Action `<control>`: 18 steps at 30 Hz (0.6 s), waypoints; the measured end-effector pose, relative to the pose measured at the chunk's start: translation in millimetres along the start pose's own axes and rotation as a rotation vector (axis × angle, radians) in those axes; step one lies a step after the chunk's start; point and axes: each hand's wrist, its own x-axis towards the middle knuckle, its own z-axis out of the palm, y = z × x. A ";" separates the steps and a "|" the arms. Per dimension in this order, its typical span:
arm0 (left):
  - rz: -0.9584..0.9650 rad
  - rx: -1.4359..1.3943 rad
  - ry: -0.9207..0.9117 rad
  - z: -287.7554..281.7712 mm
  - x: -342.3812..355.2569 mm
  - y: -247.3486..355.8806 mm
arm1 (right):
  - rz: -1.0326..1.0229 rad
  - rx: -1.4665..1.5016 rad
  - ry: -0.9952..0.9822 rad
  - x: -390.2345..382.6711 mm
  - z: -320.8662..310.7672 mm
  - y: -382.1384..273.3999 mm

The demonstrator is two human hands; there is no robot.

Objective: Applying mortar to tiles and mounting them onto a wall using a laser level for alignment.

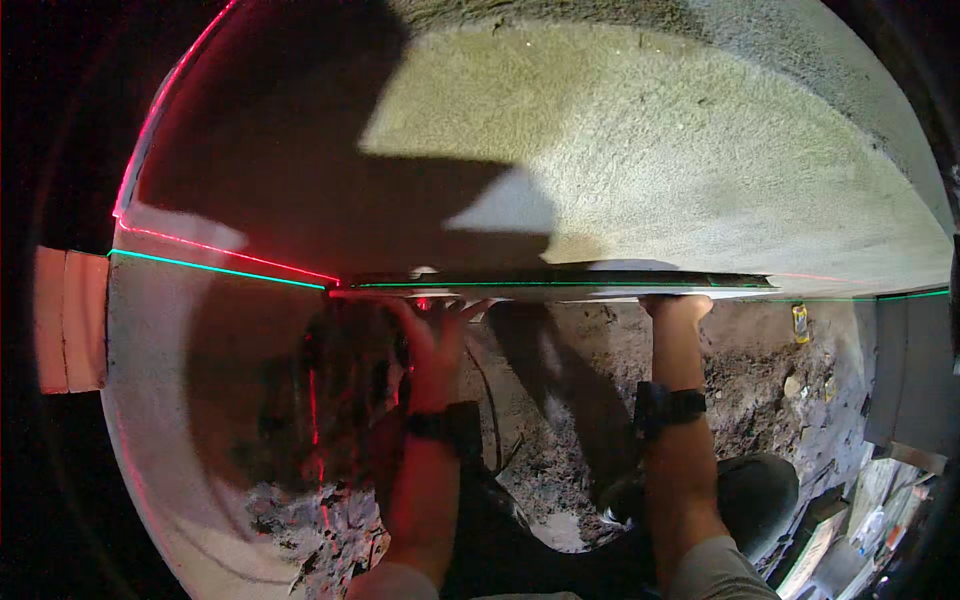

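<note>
My left hand (432, 318) and my right hand (676, 308) hold a long, narrow strip (550, 282) from below, against the plastered wall (700, 160). Their fingertips are partly hidden behind it; the left fingers are splayed along the underside. A green laser line runs along the strip and across the side walls. Red laser lines cross the shadowed upper left and meet near the strip's left end. Each wrist wears a dark band.
A small yellow object (800, 323) lies at right on rough, debris-strewn ground (760, 400), near a thin dark cord. A reddish block (70, 320) stands far left, a grey panel (910, 370) far right. Boards (820, 535) lie lower right. My knee is below.
</note>
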 end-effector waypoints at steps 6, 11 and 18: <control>-0.288 -0.588 0.079 -28.5 16.1 -24.5 | 0.005 0.013 0.103 0.9 3.2 0.0; -0.246 -0.627 -0.039 -44.6 26.1 -47.4 | 0.101 0.149 0.123 -1.4 0.1 -6.2; 0.070 -0.300 -0.115 -35.0 16.0 -45.1 | 0.078 0.068 0.075 -2.4 -1.7 -1.9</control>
